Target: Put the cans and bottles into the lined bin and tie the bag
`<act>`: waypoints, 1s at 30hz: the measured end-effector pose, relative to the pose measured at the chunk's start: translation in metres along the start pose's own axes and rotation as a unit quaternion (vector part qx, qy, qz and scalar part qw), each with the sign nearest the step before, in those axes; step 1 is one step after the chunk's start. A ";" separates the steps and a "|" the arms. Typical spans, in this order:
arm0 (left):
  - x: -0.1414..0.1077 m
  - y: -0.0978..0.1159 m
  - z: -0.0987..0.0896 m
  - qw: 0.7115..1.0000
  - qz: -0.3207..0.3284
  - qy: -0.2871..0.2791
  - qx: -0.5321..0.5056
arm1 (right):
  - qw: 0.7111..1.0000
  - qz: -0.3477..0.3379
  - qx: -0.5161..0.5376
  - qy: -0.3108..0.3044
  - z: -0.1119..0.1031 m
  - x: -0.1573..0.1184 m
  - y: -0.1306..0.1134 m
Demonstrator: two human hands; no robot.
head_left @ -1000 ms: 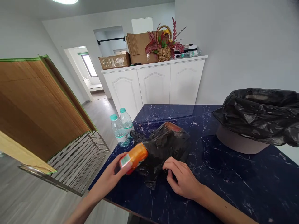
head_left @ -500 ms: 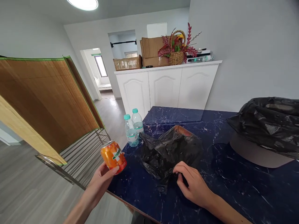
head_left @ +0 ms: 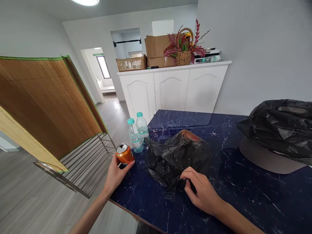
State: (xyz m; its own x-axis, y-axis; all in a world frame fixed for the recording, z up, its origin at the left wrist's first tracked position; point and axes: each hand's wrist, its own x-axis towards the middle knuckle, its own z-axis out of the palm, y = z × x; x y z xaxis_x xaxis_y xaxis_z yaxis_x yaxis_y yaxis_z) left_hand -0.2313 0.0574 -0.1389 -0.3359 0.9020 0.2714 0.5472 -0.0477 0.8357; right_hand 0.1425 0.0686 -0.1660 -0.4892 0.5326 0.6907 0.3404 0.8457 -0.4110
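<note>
My left hand is wrapped around an orange soda can, upright with its opened top showing, at the left edge of the dark blue marbled table. Just behind the can stand two clear plastic bottles with teal caps, a nearer bottle and a farther bottle. My right hand pinches the near edge of a crumpled black plastic bag lying on the table. Something reddish-brown shows at the bag's far side; the rest of it is covered.
On the right, a grey bin lined with a black bag stands on the table. A metal rack with a bamboo mat is at the left. Beyond the table, a white cabinet bears cardboard boxes and a flower basket.
My left hand has moved the can away from me, down to the table edge beside the bottles, and turned it upright. My right hand stays on the black bag.
</note>
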 end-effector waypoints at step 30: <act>0.004 0.093 0.125 0.839 0.381 -0.373 0.111 | 0.996 -0.069 -0.062 0.004 -0.031 0.017 0.003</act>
State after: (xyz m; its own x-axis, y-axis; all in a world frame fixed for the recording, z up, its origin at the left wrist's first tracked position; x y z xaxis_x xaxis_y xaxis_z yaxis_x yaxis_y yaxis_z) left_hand -0.0861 0.1098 -0.1196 0.7041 0.6673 0.2429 0.5426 -0.7262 0.4222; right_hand 0.1603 0.0792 -0.1366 -0.5316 0.4105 0.7409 0.3668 0.9000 -0.2354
